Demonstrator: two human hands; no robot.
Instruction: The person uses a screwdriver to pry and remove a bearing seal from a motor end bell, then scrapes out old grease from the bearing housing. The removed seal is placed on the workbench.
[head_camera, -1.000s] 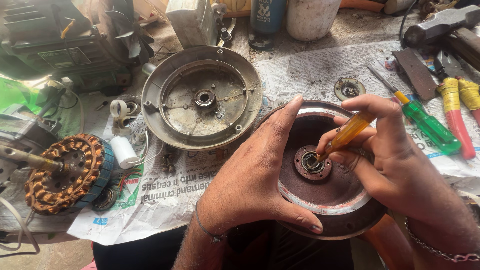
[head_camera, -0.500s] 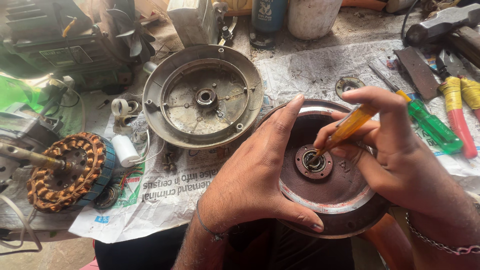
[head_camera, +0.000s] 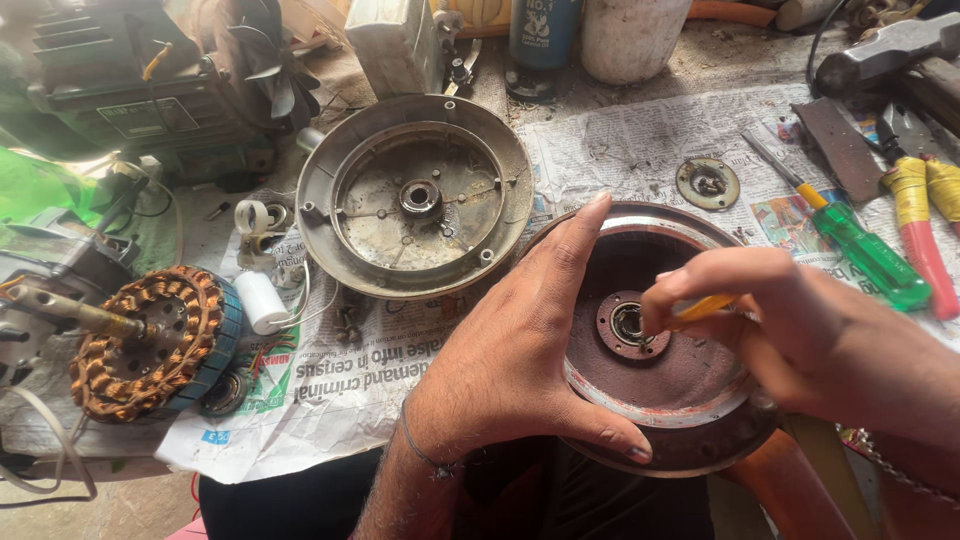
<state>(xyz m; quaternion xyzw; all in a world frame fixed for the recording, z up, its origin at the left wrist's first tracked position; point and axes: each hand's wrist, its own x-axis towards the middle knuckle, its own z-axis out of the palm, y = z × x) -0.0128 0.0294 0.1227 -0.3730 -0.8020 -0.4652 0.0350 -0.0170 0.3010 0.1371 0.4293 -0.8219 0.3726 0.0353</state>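
Note:
My left hand (head_camera: 520, 350) grips the left rim of a round rusty-brown motor cover (head_camera: 690, 380) that rests at the table's front edge, thumb across its near side. A bearing hub (head_camera: 628, 325) sits in the cover's middle. My right hand (head_camera: 800, 335) is closed around a yellow-handled tool (head_camera: 705, 307), most of it hidden by the fingers, with its tip pointing at the hub. The right hand is blurred.
A second grey round cover (head_camera: 415, 195) lies on newspaper (head_camera: 360, 385) behind the left hand. A copper-wound stator (head_camera: 145, 340) on a shaft sits at left with a white capacitor (head_camera: 262, 302). A green screwdriver (head_camera: 865, 250), red-handled pliers (head_camera: 915, 235), a small metal disc (head_camera: 708, 183) and a hammer (head_camera: 885, 50) lie at right.
My right hand has dropped lower over the cover, and the yellow tool has tilted from upright to nearly flat. The left hand keeps the same hold on the rim.

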